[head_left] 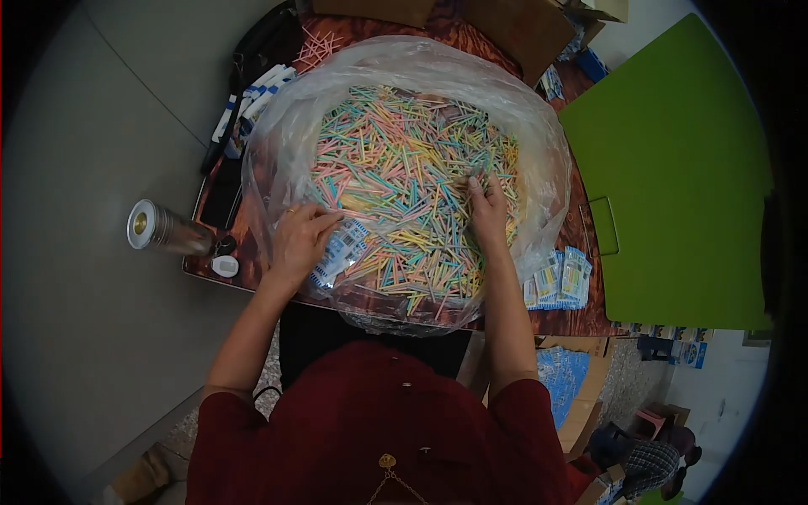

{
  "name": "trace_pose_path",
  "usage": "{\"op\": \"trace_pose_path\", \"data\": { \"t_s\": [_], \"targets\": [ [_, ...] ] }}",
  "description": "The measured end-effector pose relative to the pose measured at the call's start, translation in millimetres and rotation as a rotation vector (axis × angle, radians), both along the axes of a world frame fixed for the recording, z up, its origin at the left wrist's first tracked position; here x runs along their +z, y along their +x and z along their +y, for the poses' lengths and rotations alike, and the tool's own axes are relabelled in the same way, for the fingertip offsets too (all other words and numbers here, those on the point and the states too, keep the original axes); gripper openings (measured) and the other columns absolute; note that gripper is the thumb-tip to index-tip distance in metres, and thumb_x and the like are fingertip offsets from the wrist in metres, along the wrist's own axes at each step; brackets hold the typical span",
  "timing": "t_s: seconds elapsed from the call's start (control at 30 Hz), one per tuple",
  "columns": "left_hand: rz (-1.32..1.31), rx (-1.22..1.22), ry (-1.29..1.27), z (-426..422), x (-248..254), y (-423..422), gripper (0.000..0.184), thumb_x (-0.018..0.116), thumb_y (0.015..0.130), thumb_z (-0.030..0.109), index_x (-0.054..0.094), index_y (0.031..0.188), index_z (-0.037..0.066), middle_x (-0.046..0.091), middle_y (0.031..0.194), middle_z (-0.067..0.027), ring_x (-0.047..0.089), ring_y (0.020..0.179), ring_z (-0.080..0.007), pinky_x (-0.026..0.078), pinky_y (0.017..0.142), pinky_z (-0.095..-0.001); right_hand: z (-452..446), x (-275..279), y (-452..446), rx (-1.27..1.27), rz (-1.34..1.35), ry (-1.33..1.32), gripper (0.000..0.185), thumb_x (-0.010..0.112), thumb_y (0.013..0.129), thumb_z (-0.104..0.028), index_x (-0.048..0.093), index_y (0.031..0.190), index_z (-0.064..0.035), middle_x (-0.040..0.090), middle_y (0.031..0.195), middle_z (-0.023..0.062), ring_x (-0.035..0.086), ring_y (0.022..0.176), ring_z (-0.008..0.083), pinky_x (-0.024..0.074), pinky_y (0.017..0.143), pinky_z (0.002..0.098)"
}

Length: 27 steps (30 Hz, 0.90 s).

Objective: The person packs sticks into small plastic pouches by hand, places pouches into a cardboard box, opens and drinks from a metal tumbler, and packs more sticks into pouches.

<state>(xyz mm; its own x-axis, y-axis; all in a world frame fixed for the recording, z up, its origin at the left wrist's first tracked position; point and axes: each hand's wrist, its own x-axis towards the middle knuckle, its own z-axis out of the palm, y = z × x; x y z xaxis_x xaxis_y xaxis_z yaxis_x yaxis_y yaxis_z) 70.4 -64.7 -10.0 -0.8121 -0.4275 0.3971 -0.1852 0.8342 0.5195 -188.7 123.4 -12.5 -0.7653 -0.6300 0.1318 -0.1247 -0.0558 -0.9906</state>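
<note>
A large clear plastic bag (278,139) lies spread open on the table, filled with a loose heap of thin pastel sticks (404,185) in pink, yellow, green and blue. At the heap's near left, my left hand (305,240) is closed, thumb and fingers pinching the top edge of a small blue-and-white printed packet (343,251). The packet rests over the sticks and the bag's rim. My right hand (490,210) reaches into the right side of the heap, its fingers curled round some sticks. Its fingertips are partly hidden, so how many it holds cannot be made out.
Several filled packets (560,279) lie at the table's right edge. On the left are a metal-lidded jar (164,229), a dark phone-like slab (221,194) and white-and-blue packs (263,93). Pink sticks (318,49) lie behind the bag. A green panel (673,177) stands right; a person (652,465) is beyond.
</note>
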Motion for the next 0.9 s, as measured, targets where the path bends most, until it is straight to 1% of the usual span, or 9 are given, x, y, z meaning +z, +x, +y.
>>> {"op": "trace_pose_path", "data": {
  "t_s": [0.13,0.2,0.23,0.27,0.33,0.47,0.6,0.8,0.9],
  "targets": [
    [0.158,0.039,0.035,5.6,15.7,0.5,0.018,0.067,0.079,0.007,0.071,0.096,0.006,0.065,0.089,-0.0081,0.06,0.086,-0.0268,0.047,0.076,-0.0369,12.2,-13.2,0.4,-0.047,0.091,-0.016,0.015,0.049,0.098,-0.014,0.052,0.106,-0.0013,0.065,0.1,0.0085,0.059,0.093,0.0168,0.0452,0.086,0.0306],
    [0.38,0.082,0.544,9.5,21.7,-1.2,0.013,0.063,0.086,0.005,0.068,0.097,0.002,0.066,0.092,-0.0065,0.062,0.088,-0.02,0.049,0.077,-0.0335,15.0,-22.9,0.3,-0.031,0.092,-0.004,0.014,0.048,0.099,-0.013,0.052,0.105,-0.0017,0.064,0.099,0.0079,0.059,0.092,0.0161,0.0452,0.084,0.0299],
    [0.333,0.147,0.998,8.1,18.6,2.4,0.011,0.057,0.093,0.008,0.061,0.101,0.002,0.065,0.094,-0.0048,0.062,0.086,-0.0112,0.05,0.077,-0.027,15.5,-18.3,-0.7,-0.03,0.097,-0.005,0.014,0.048,0.099,-0.013,0.052,0.105,-0.0017,0.064,0.099,0.0079,0.059,0.092,0.0161,0.0452,0.084,0.0299],
    [0.335,0.151,1.001,7.1,18.5,0.0,0.011,0.057,0.093,0.008,0.061,0.101,0.002,0.065,0.094,-0.0048,0.062,0.086,-0.0112,0.05,0.077,-0.027,17.0,-14.3,-0.2,-0.068,0.093,-0.034,0.014,0.05,0.097,-0.014,0.053,0.105,-0.0018,0.064,0.097,0.0072,0.058,0.091,0.0154,0.0448,0.083,0.0292],
    [0.64,-0.113,1.531,6.3,31.9,-11.3,0.012,0.051,0.095,0.009,0.057,0.104,0.004,0.065,0.097,-0.0065,0.063,0.088,-0.011,0.051,0.079,-0.0277,20.2,-10.3,2.6,-0.106,0.104,0.021,0.014,0.052,0.096,-0.013,0.053,0.104,-0.0017,0.063,0.095,0.0066,0.058,0.093,0.0156,0.0444,0.085,0.0291],
    [0.581,-0.139,1.946,22.5,29.0,-32.7,0.017,0.049,0.096,0.01,0.054,0.11,0.001,0.064,0.1,-0.0069,0.065,0.09,-0.0149,0.054,0.084,-0.0308,19.2,-12.3,0.8,-0.032,0.082,-0.013,0.016,0.052,0.097,-0.015,0.056,0.103,-0.001,0.066,0.098,0.0078,0.06,0.09,0.0158,0.0457,0.081,0.0297],
    [0.399,-0.284,2.17,38.3,22.4,-47.6,0.024,0.05,0.096,0.012,0.052,0.118,0.002,0.065,0.105,-0.0084,0.066,0.094,-0.0171,0.057,0.082,-0.034,21.7,-2.2,2.4,-0.063,-0.05,-0.013,0.016,0.053,0.096,-0.015,0.057,0.102,-0.0012,0.066,0.097,0.0081,0.061,0.091,0.017,0.0464,0.081,0.0304],
    [0.325,-0.308,2.093,58.4,16.3,-68.2,0.02,0.057,0.091,0.005,0.054,0.112,0.003,0.065,0.107,-0.0101,0.066,0.097,-0.0201,0.057,0.084,-0.0347,23.6,8.3,2.5,-0.02,-0.234,-0.102,0.018,0.056,0.094,-0.012,0.055,0.108,-0.0007,0.066,0.096,0.0091,0.062,0.094,0.0194,0.0481,0.083,0.0326],
    [0.245,-0.35,2.071,59.9,22.0,-72.7,0.022,0.057,0.092,0.005,0.053,0.113,0.001,0.065,0.106,-0.0102,0.066,0.096,-0.0201,0.057,0.083,-0.0355,18.8,22.5,13.5,0.041,-0.436,-0.331,0.023,0.056,0.093,-0.009,0.05,0.114,-0.0013,0.064,0.097,0.0089,0.062,0.096,0.0214,0.0483,0.088,0.0348]
  ]
}}
